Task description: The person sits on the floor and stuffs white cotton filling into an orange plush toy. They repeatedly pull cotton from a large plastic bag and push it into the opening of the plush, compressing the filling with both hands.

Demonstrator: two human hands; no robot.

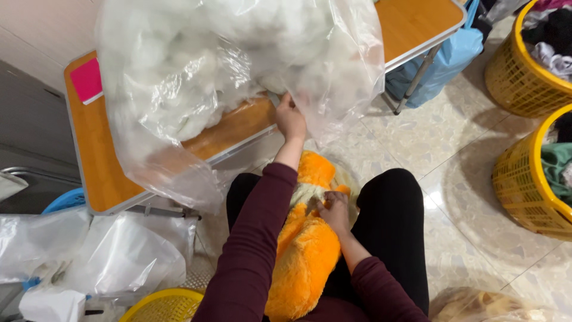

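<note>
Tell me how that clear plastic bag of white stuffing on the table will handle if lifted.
The clear plastic bag looks floppy: its film sags over the table edge. Probably light for its bulk, since the white stuffing looks fluffy. The glossy film may slip under the left hand.

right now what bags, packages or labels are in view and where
Large clear plastic bag of white fluffy stuffing: on the orange folding table, left hand at its opening.
Flat pink rectangular pad or card: table's far left corner.
Crumpled clear plastic bags: floor, lower left.
Light blue plastic bag: under the table's right end.
No screens or signs.
</note>
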